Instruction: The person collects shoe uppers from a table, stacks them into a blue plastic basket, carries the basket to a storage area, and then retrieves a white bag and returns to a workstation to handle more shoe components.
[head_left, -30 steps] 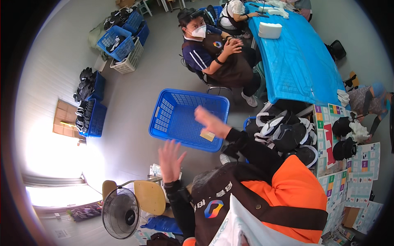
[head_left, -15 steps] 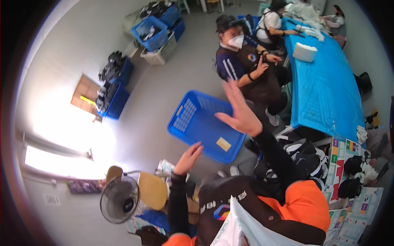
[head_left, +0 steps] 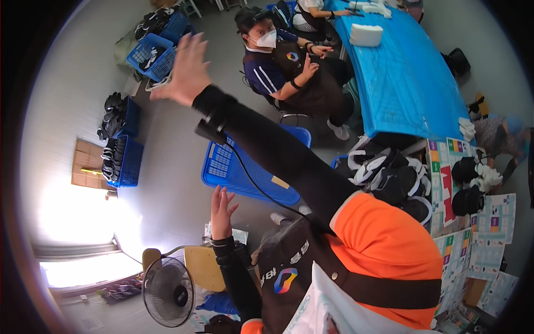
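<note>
My right hand (head_left: 186, 72) is raised and stretched far out to the upper left, fingers spread, with nothing in it. A black sleeve covers that arm, and a black device (head_left: 210, 131) with a cable is at the wrist. Lower down, my left hand (head_left: 221, 214) points upward with its fingers apart, also holding nothing. Between my forearms, a blue plastic basket (head_left: 219, 177) stands on the floor, partly hidden by my right arm; a yellowish card (head_left: 280, 182) shows at it. Neither hand touches the basket.
A masked person (head_left: 289, 67) sits beyond the basket, beside a blue-covered table (head_left: 400, 78) bearing a white bundle (head_left: 366, 35). Dark shoes or caps (head_left: 395, 181) are piled at right. Filled blue baskets (head_left: 130, 161) line the left wall. A fan (head_left: 168, 292) and wooden chair (head_left: 204, 267) stand lower left.
My right hand has swung up and left, past the basket toward the far baskets. My left hand has moved slightly left, its fingers now pointing up. The whole view has shifted.
</note>
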### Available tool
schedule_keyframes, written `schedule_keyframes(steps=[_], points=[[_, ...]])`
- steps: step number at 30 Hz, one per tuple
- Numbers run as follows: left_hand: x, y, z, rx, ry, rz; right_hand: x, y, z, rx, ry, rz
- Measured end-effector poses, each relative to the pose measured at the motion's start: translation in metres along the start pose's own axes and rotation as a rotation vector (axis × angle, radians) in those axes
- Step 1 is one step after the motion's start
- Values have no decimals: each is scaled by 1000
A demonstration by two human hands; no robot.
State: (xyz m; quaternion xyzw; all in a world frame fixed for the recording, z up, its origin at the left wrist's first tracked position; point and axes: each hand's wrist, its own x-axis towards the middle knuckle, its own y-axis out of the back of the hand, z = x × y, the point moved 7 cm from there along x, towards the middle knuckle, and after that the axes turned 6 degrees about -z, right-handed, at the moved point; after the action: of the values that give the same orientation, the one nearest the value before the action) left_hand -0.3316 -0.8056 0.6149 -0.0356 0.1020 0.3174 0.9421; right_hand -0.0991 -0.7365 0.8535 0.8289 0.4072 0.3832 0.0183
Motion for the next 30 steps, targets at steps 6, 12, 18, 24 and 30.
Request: schedule_keyframes(steps=[6, 12, 18, 24, 30], points=[[-36, 22, -35, -95, 66, 55, -57, -61, -61, 74, 306, -487], [-50, 25, -39, -150, 78, 79, -71, 26, -35, -12, 149, 359], [-45, 34, -48, -104, 36, 40, -154, -67, -59, 295, 204, -441], [-43, 21, -25, -101, 116, 8, -203, 1, 40, 274, -177, -374], [-32, 13, -24, -124, 132, -60, -255, 78, 108, 370, -474, -254]])
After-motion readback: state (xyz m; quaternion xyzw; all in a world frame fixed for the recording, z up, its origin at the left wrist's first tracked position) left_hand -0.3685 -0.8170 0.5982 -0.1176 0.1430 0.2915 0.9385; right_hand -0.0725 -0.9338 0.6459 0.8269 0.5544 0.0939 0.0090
